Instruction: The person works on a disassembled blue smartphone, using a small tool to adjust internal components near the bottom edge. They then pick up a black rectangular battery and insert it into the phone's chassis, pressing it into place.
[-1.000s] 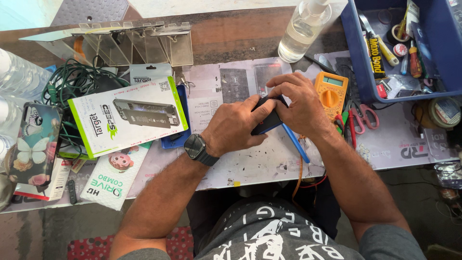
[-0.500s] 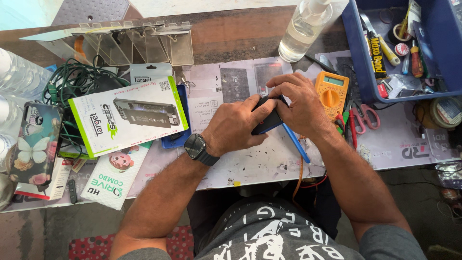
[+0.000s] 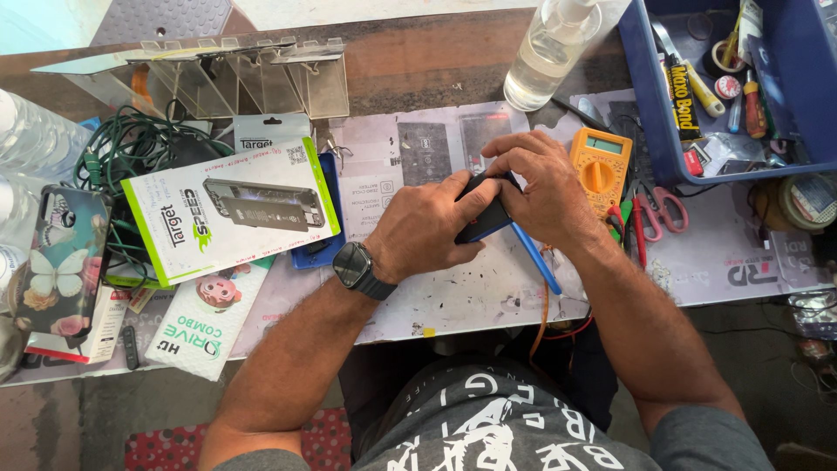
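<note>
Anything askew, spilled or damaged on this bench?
Nothing spilled or broken. Both hands, left hand and right hand, grip a dark phone. A tangled green cable and overlapping white packages just clutter the table's left.

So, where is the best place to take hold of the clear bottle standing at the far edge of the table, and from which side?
Probably the bottle is best gripped around its wide body, below the narrower neck and white cap. It stands upright, so a sideways wrap suits it. Come from the left or front: the blue bin crowds its right side, and the right hand is nearest.
</note>
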